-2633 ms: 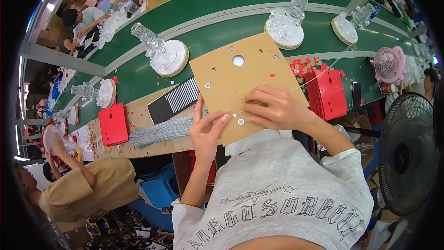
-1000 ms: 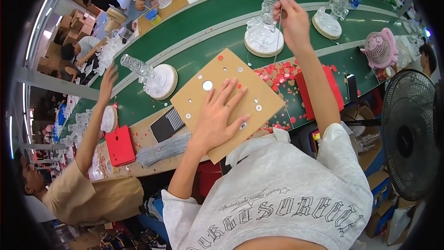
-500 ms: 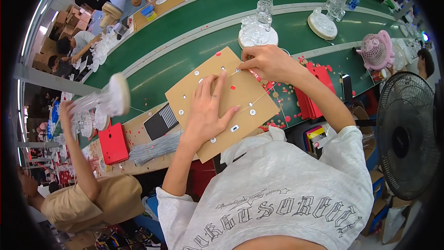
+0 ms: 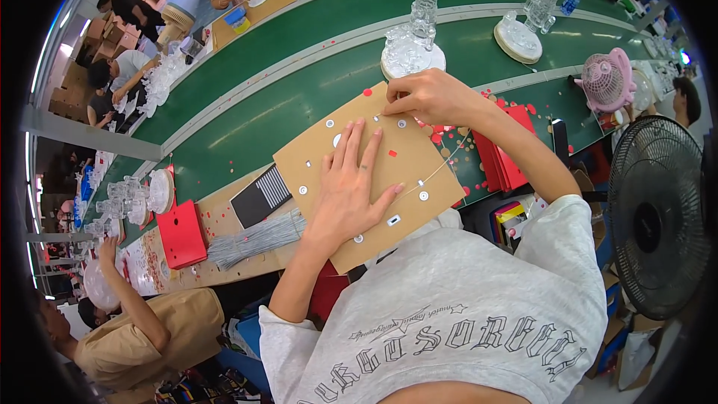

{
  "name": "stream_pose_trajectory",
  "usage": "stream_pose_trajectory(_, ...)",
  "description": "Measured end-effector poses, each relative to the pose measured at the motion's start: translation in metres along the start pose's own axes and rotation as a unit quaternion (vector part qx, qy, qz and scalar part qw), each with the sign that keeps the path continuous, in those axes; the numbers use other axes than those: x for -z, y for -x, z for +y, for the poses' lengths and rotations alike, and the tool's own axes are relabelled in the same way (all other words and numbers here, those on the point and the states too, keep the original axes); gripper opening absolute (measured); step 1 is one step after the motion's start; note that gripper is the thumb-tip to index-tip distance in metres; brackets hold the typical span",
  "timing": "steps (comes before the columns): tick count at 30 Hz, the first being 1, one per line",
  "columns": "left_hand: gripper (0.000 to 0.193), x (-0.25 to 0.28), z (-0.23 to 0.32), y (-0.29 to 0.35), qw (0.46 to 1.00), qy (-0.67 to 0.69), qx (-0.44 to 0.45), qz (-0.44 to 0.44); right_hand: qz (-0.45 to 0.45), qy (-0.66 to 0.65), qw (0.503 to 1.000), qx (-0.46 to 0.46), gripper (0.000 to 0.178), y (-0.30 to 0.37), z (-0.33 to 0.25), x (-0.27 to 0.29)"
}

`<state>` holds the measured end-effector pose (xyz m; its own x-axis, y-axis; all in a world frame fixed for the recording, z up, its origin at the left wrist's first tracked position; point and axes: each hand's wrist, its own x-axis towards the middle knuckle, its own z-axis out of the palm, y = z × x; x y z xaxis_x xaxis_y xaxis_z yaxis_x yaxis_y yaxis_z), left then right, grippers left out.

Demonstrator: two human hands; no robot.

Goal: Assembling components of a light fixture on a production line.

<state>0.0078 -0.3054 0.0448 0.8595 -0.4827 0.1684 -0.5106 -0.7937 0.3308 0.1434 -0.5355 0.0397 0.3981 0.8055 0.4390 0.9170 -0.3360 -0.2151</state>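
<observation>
Nearest, the person's pale shirt [image 4: 449, 292] fills 5 to 6 o'clock. Just ahead, the brown board [image 4: 411, 164] lies tilted at the centre, its near corner by the shirt. The left hand [image 4: 348, 194] is pressed flat on it, fingers spread toward 12 o'clock, gripping nothing. The right hand [image 4: 422, 97] is bent in a pinch over the board's edge between 12 and 1 o'clock; what sits between its fingertips is too small to tell. A thin cord [image 4: 446, 162] runs across the board toward 2 o'clock.

Around the board: a wire bundle [image 4: 254, 238] at 8 o'clock, a striped black card [image 4: 258, 194] at 9, and red sheets [image 4: 179, 236] past both. At 3 o'clock lie more red sheets [image 4: 490, 163], partly under the right forearm, with a big black fan [image 4: 651, 217] beyond.

Farther off, a co-worker in tan [image 4: 161, 329] sits at 8 o'clock. Across the green belt [image 4: 247, 142], a clear piece [image 4: 422, 19] stands on its white base at 1 o'clock; a pink fan [image 4: 606, 82] is at 2. Farthest, a tub [image 4: 238, 21] stands at 11.
</observation>
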Motion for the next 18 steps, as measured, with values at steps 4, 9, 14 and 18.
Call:
stream_pose_trajectory(4, 0.087, 0.002, 0.000, -0.002, 1.000, -0.002, 0.005, 0.002, -0.034, -0.013, 0.999, -0.017, 0.028, 0.004, 0.000, 0.008)
stream_pose_trajectory(9, 0.094, 0.003, -0.002, -0.002, 1.000, 0.020, 0.018, -0.006, -0.084, 0.026, 0.996, -0.022, 0.048, 0.011, -0.005, 0.016)
stream_pose_trajectory(14, 0.101, 0.009, 0.000, -0.001, 1.000, -0.004, 0.001, -0.012, -0.120, 0.044, 0.992, 0.000, 0.046, 0.010, -0.009, 0.023)
stream_pose_trajectory(18, 0.102, 0.009, -0.001, -0.001, 0.999, 0.024, -0.006, -0.027, -0.095, 0.089, 0.991, 0.042, 0.036, 0.011, -0.021, 0.023)
